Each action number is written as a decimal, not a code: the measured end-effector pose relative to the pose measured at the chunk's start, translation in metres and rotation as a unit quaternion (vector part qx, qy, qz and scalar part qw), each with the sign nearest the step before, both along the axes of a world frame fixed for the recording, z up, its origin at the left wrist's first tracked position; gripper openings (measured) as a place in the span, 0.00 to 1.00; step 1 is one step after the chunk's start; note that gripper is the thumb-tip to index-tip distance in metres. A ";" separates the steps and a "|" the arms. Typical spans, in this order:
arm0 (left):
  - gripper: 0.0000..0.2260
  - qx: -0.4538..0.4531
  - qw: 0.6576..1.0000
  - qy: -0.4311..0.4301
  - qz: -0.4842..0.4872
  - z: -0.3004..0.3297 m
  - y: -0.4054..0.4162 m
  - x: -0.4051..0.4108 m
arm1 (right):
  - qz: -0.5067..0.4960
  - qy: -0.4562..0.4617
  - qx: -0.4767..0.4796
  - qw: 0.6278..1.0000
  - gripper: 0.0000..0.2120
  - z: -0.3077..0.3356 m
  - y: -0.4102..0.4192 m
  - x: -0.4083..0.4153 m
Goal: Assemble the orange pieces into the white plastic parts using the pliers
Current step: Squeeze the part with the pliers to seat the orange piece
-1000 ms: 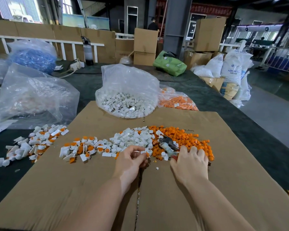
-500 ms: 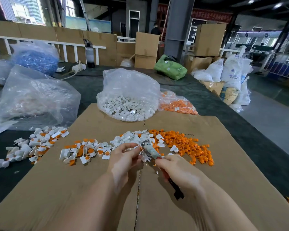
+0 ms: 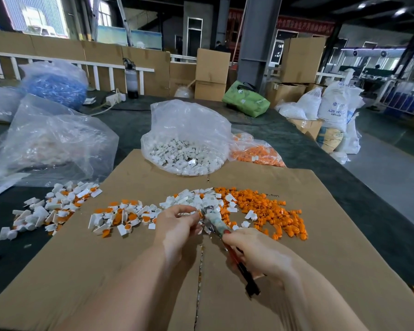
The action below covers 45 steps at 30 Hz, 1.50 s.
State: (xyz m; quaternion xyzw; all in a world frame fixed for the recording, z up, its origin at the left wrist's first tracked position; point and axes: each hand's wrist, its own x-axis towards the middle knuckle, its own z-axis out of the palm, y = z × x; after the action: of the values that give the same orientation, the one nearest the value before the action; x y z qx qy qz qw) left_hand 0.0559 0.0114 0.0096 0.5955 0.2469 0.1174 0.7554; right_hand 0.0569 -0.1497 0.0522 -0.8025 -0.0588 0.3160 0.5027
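Observation:
My right hand grips the pliers by their handles, with the jaws pointing up and left toward my left hand. My left hand pinches a small white plastic part at its fingertips, right against the plier jaws; the part is mostly hidden by the fingers. Behind the hands lies a heap of loose white parts, and to its right a heap of loose orange pieces. Assembled white-and-orange parts lie to the left on the cardboard sheet.
A further pile of white and orange parts spreads off the cardboard's left edge. Behind stand an open bag of white parts, a bag of orange pieces and a big clear bag. The table drops off at right.
My right hand picked the pliers up from the orange heap and brought the jaws to my left hand's fingertips. The left hand stayed in place with its part.

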 end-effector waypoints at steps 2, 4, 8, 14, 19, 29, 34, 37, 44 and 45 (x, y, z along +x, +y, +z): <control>0.06 0.011 1.000 0.001 -0.003 0.001 0.000 -0.001 | 0.015 -0.001 -0.021 1.000 0.15 0.002 -0.002 -0.001; 0.05 -0.005 1.000 0.001 -0.004 0.002 -0.001 -0.001 | 0.022 0.003 -0.017 1.000 0.11 0.003 -0.003 0.000; 0.05 -0.003 1.000 0.002 -0.001 0.003 -0.003 -0.002 | 0.029 -0.005 -0.025 0.999 0.01 0.002 -0.005 0.002; 0.05 0.012 1.000 -0.002 0.000 0.006 -0.004 -0.001 | 0.017 0.024 0.004 1.000 0.10 -0.005 -0.005 0.001; 0.06 0.034 0.999 -0.006 0.007 0.005 -0.003 0.000 | 0.036 0.011 -0.019 0.999 0.11 -0.002 -0.006 0.001; 0.05 -0.029 1.000 -0.006 0.007 -0.002 -0.005 0.002 | 0.068 -0.129 -0.140 0.979 0.06 0.001 -0.002 -0.003; 0.06 -0.044 0.999 -0.010 0.011 -0.002 -0.007 0.000 | 0.070 -0.172 -0.157 0.970 0.04 -0.005 -0.003 -0.002; 0.06 -0.055 0.998 -0.007 0.014 -0.002 -0.009 0.000 | 0.059 -0.207 -0.166 0.962 0.03 -0.011 -0.002 -0.002; 0.05 -0.028 0.999 0.002 0.025 -0.011 -0.008 -0.001 | -0.058 -0.195 -0.063 0.977 0.11 -0.022 -0.011 0.002; 0.05 0.013 1.000 0.000 0.017 -0.014 -0.007 -0.003 | -0.087 -0.236 -0.095 0.963 0.13 -0.026 -0.013 0.006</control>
State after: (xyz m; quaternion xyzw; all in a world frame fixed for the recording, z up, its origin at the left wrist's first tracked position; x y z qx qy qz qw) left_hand 0.0531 0.0042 -0.0049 0.6008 0.2559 0.1334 0.7455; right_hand 0.0624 -0.1632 0.0258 -0.9004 -0.0758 0.0771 0.4214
